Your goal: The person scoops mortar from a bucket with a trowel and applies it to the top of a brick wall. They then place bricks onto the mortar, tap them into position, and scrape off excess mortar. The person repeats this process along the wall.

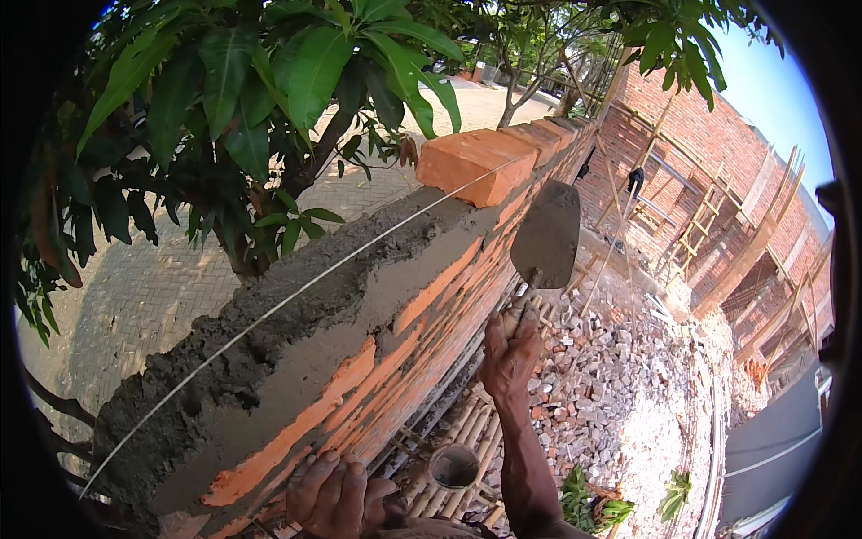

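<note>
My right hand [512,346] is closed round the handle of a trowel [548,235], its broad grey blade raised beside the wall's right face. My left hand [334,492] lies low against the brick wall [332,386], fingers slightly bent and nothing visible in them. Wet grey mortar [269,305] covers the wall's top in a thick rough bed and smears down its side. A taut white string [296,310] runs along above the bed. At the bed's far end sits an orange brick [476,166], with more bricks in line behind it.
Below the wall is a bamboo platform [476,422] with a round bucket [454,467] on it. Broken brick rubble [593,368] covers the ground to the right. Leafy branches [314,72] overhang the wall's left side. Bamboo scaffolding [705,220] stands before another brick wall [673,117].
</note>
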The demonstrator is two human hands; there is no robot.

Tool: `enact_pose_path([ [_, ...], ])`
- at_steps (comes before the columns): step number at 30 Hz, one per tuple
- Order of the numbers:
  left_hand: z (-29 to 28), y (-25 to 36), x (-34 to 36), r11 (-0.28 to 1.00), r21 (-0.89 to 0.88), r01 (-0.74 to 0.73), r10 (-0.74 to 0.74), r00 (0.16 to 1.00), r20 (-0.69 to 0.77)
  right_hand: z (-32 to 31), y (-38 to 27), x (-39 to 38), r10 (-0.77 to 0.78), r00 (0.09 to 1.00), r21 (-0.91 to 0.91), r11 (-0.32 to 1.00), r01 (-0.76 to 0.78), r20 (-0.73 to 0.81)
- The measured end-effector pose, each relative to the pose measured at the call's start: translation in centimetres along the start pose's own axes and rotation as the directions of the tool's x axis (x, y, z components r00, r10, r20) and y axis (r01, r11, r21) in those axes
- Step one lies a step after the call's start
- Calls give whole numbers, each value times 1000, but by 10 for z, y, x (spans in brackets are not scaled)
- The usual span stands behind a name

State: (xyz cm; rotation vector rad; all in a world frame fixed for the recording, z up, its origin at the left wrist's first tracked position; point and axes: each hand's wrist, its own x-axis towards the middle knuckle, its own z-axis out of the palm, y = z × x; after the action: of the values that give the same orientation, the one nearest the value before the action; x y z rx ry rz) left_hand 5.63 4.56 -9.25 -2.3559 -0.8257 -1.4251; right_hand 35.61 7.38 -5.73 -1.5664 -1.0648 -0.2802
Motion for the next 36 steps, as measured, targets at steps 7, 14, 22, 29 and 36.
enact_pose_path([
  [7, 6, -12, -9, 994, -74, -81, 79, 996, -32, -1, 6, 14, -65, 998, 0, 998, 65, -19],
  [14, 5, -8, -4, 992, -90, -84, 76, 993, -88, -38, -26, 80, 3, 977, 429, 899, 91, -213],
  [22, 3, -3, -2, 998, -32, -53, 51, 998, -44, -45, -151, 253, -604, 792, 623, 655, 429, 90],
  [29, 2, 0, 1, 998, -63, -13, 9, 998, -64, -27, -133, 254, -406, 845, 648, 755, 96, 348],
  [36, 6, 1, 4, 996, -88, -4, -3, 997, -79, -34, -142, 255, -446, 862, 678, 713, 180, 240],
])
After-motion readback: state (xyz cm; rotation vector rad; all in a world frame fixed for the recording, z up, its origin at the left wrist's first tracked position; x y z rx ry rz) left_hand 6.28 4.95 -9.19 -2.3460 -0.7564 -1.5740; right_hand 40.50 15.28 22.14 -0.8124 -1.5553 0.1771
